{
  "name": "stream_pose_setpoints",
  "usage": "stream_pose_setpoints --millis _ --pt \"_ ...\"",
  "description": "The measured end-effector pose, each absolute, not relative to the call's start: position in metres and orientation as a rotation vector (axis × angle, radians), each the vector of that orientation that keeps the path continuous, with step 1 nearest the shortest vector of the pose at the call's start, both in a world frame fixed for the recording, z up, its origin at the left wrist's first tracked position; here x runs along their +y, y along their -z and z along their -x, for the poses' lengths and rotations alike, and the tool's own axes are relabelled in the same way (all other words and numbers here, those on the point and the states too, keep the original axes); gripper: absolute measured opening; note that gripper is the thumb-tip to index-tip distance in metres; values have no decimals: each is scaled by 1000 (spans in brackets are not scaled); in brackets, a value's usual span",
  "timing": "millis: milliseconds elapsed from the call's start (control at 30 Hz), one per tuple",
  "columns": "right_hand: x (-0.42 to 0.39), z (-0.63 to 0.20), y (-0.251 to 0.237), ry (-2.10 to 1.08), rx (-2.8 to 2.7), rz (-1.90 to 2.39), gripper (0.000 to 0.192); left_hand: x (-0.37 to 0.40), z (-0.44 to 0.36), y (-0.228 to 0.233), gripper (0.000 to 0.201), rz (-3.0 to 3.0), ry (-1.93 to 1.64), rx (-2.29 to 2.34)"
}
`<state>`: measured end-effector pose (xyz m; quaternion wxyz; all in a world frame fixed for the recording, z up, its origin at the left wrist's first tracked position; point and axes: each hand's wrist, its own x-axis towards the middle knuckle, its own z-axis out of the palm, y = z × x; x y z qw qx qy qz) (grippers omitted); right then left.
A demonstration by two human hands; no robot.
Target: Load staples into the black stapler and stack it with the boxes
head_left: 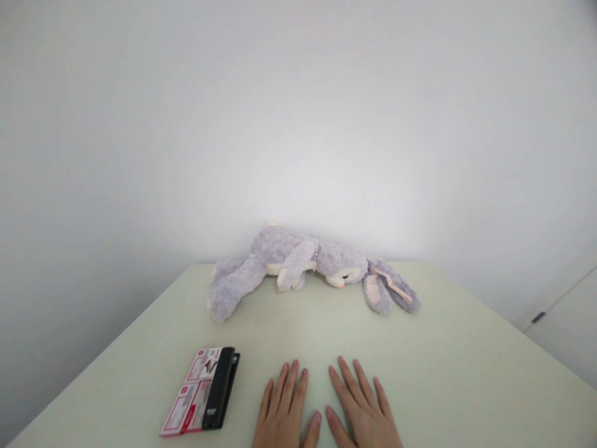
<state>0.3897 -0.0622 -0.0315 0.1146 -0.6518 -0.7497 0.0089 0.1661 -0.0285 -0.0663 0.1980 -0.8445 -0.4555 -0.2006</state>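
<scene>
My left hand (285, 407) lies flat on the pale table, fingers stretched forward and thumb out to the side. Beside it, my right hand (361, 407) rests palm down in the same way, a small gap between the two thumbs. Neither hand holds anything. Left of my left hand, and apart from it, is a black stapler (219, 389) lying lengthwise. Against its left side are two flat pink and white boxes (189, 398), one with a stapler pictured on it. Farther back, a grey plush rabbit (284, 249) lies on its side, its long ears to the right.
The pale green table (448, 348) reaches back to a plain white wall (298, 112), right behind the rabbit. At the right, beyond the table's edge, a white panel (569, 317) has a small dark handle-like piece (538, 317).
</scene>
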Motion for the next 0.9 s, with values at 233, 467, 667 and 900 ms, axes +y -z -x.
stream_pose_setpoints --millis 233,467,667,900 --pt "-63 -389 32 1 -2197 1889 60 -31 -167 60 67 2343 556 -1254" --pt "-65 -390 33 42 -2200 1868 60 -34 -167 53 66 2382 578 -1276" --pt "-66 -386 32 72 -2211 1880 60 -34 -169 55 67 2393 609 -1297" --pt "-64 -382 48 243 -2174 1883 59 -34 -171 58 74 2437 554 -1349"
